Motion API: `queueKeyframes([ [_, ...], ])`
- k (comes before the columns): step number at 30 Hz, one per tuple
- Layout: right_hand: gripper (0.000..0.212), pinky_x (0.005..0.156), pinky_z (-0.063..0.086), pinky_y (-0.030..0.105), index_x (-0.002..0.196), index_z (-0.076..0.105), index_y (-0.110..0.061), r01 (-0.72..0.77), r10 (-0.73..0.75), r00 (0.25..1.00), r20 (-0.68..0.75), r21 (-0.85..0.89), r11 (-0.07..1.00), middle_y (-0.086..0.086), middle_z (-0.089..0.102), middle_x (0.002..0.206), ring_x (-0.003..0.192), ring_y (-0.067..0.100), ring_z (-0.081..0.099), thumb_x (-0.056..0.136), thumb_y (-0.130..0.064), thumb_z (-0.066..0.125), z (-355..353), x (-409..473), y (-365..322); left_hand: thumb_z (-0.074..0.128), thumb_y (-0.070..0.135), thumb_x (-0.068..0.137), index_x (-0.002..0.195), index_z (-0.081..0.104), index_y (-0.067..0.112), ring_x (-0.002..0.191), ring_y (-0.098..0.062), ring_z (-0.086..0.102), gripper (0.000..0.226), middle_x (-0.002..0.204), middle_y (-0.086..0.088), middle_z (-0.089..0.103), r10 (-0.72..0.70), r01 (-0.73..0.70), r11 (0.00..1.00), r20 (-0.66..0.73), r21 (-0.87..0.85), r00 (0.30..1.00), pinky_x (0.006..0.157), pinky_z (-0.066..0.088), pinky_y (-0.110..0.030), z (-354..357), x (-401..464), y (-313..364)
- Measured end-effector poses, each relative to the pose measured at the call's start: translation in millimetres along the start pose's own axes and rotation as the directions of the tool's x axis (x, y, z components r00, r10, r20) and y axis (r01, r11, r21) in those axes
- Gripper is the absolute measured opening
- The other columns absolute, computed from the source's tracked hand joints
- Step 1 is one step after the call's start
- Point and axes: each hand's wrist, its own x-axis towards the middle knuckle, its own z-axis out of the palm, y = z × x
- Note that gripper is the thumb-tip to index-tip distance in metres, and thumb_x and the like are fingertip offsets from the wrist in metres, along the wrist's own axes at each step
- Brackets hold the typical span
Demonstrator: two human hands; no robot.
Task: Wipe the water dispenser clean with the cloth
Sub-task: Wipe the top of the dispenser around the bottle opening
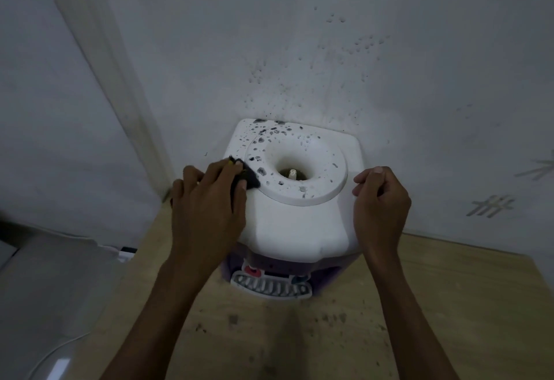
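A white water dispenser (295,223) stands on a wooden table, seen from above, with no bottle in its round top opening. Dark spots cover the back and left of its top. My left hand (209,199) presses a dark cloth (250,178) flat against the top's left edge, beside the raised ring. Only a corner of the cloth shows past my fingers. My right hand (382,202) is curled against the dispenser's right side, fingers closed, and holds nothing that I can see. Below the front edge are the taps and the grey drip tray (271,286).
The wooden table (434,304) carries dark specks in front of the dispenser. A white wall (329,49) right behind the dispenser is spattered with the same dark spots. A grey surface (45,289) with a white cable lies to the left.
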Motion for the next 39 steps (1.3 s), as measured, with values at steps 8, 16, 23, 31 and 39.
queueKeyframes([
  [8, 0.037, 0.057, 0.040, 0.010, 0.078, 0.064, -0.016, -0.003, 0.003, 1.000, -0.003, 0.010, 1.000, -0.006, 0.064, 0.066, 0.064, 0.006, 0.061, 0.106, -0.017, 0.039, -0.4, -1.2, -0.5, 0.043, 0.039, 0.098, 0.127, 0.063, 0.027, 0.102, -0.022, 0.041, 0.037, 0.131, 0.009, 0.065, 0.028, -0.021, 0.990, 0.054, -0.142, 0.998, 0.085, 0.029, -0.036, -5.3, -1.1, -10.7],
  [16, 0.037, 0.058, 0.040, 0.009, 0.077, 0.063, -0.017, -0.001, 0.001, 1.000, -0.006, 0.006, 1.000, -0.007, 0.064, 0.066, 0.066, 0.007, 0.062, 0.105, -0.015, 0.039, 0.3, 0.4, 1.1, 0.042, 0.035, 0.101, 0.128, 0.060, 0.030, 0.102, -0.023, 0.042, 0.032, 0.132, 0.010, 0.065, 0.061, -0.052, 0.990, 0.073, -0.127, 0.995, 0.087, 0.036, -0.042, -11.6, -9.9, -7.8],
  [23, 0.037, 0.057, 0.040, 0.011, 0.078, 0.064, -0.016, -0.006, 0.006, 1.000, -0.005, 0.002, 1.000, -0.006, 0.064, 0.066, 0.065, 0.006, 0.061, 0.106, -0.014, 0.039, -0.2, -0.7, -0.7, 0.048, 0.027, 0.106, 0.133, 0.060, 0.029, 0.107, -0.027, 0.045, 0.030, 0.136, 0.006, 0.065, 0.010, 0.018, 0.980, 0.139, -0.201, 0.990, 0.089, 0.024, -0.035, 21.7, 63.2, -33.9],
  [31, 0.037, 0.058, 0.041, 0.010, 0.078, 0.064, -0.016, -0.020, 0.020, 1.000, -0.010, 0.018, 1.000, -0.005, 0.064, 0.067, 0.065, 0.006, 0.062, 0.105, -0.014, 0.039, -0.6, -0.6, 0.1, 0.052, 0.026, 0.106, 0.133, 0.060, 0.030, 0.097, -0.012, 0.032, 0.029, 0.131, 0.006, 0.066, -0.033, 0.043, 0.968, 0.046, -0.249, 0.998, 0.087, 0.027, -0.035, -5.2, -13.3, -24.9],
  [39, 0.036, 0.057, 0.041, 0.011, 0.075, 0.063, -0.016, 0.009, -0.009, 1.000, 0.002, 0.021, 1.000, -0.005, 0.064, 0.065, 0.064, 0.008, 0.061, 0.102, -0.017, 0.039, 0.2, 0.5, -1.5, 0.046, 0.043, 0.101, 0.130, 0.064, 0.031, 0.098, -0.018, 0.053, 0.036, 0.119, 0.008, 0.072, -0.068, 0.099, 0.939, 0.104, -0.330, 0.992, 0.091, 0.041, -0.042, 5.8, 14.0, -32.4],
])
